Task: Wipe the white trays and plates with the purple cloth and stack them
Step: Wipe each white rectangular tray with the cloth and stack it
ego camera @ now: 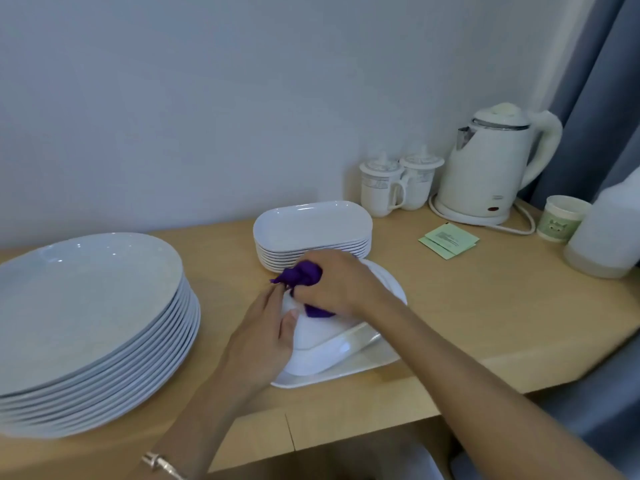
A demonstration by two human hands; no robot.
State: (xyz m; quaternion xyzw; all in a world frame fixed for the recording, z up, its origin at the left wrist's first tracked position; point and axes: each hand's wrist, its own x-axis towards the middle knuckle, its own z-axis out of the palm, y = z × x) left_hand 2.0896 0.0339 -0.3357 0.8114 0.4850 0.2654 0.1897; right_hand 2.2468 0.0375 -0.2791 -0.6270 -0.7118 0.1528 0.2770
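My right hand (337, 282) grips the bunched purple cloth (303, 275) and presses it onto a small white tray (318, 344) that tilts up off the pile under it. My left hand (263, 330) holds that tray by its left edge, thumb on the rim. Beneath lie another white tray (363, 365) and a round white plate (391, 282). Behind them stands a stack of several rounded rectangular white trays (311, 230). At the left is a tall stack of large round white plates (90, 306).
All of it sits on a wooden counter (485, 306) against a pale wall. At the back right are two lidded mugs (391, 185), a white kettle (491, 171), green sachets (448, 240), a paper cup (561, 218) and a plastic jug (609, 233). A blue curtain (595, 98) hangs at right.
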